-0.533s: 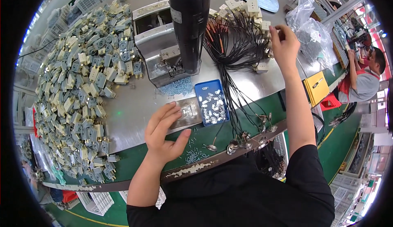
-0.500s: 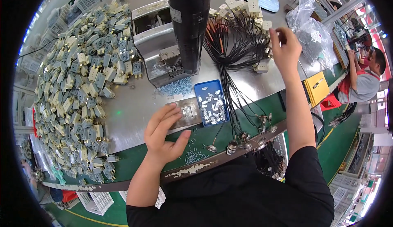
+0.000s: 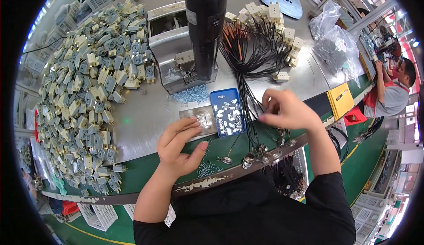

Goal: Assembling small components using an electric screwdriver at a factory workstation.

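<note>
My left hand [image 3: 178, 151] has its fingers stretched out, thumb apart, with the fingertips on a small metal fixture plate [image 3: 189, 114]. Nothing shows in its grasp. Beside the plate lies a blue tray [image 3: 215, 132] of small shiny metal parts. My right hand [image 3: 292, 111] hovers over the black wires [image 3: 245, 90], its fingers curled and a gap visible between thumb and forefinger; I see nothing held there. The wires run from a bundle with cream connector blocks [image 3: 282, 76] to round metal ends [image 3: 248, 159] at the table's near edge.
A large pile of grey and cream plug housings [image 3: 88, 90] covers the left. A black cylindrical tool [image 3: 205, 28] stands over a metal machine [image 3: 174, 53]; blue screws [image 3: 192, 94] lie below. A yellow notebook [image 3: 341, 98], plastic bag [image 3: 336, 46] and seated co-worker [image 3: 393, 95] are at right.
My right hand has come back from the connector blocks, down and left toward the wires near the tray. My left hand stays nearly in place on the plate.
</note>
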A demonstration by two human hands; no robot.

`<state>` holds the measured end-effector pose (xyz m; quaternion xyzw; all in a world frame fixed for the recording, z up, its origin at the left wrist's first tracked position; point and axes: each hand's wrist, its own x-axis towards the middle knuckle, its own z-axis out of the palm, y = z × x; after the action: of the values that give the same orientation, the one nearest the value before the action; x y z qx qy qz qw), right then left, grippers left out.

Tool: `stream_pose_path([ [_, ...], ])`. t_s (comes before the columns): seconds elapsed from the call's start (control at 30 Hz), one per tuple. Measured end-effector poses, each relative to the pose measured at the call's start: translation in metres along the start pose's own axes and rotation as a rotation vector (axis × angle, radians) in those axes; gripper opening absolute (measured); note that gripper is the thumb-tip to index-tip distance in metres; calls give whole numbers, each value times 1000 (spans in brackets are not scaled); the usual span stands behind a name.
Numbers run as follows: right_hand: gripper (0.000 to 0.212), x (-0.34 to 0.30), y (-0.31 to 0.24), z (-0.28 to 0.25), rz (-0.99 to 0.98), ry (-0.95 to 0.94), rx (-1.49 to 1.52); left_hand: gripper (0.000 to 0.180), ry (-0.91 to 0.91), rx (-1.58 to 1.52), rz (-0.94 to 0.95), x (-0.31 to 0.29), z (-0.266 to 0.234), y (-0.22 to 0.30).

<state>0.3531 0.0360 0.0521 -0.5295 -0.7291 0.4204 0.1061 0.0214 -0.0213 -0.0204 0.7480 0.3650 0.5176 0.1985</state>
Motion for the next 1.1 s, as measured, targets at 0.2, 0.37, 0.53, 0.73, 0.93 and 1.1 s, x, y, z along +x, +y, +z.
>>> stream_pose_path([
  [0.2,26,-13,4,6,-9,-79,150,26,31,2,14,2,-4,3],
  [0.37,56,-3,4,-28,-67,407,1556,23,19,-34,-8,3,-8,5],
  [0.53,36,35,-36,-13,-317,213,731,56,25,-413,-270,-12,-7,2],
  [0.73,13,60,-98,57,-589,155,-231,52,32,-870,-477,5,-10,8],
  [0.93,12,77,-95,66,-645,-19,-83,30,79,-943,-538,5,-15,-3],
  [1.1,15,81,-90,68,-687,-47,12,29,-7,-972,-655,9,-28,-7],
])
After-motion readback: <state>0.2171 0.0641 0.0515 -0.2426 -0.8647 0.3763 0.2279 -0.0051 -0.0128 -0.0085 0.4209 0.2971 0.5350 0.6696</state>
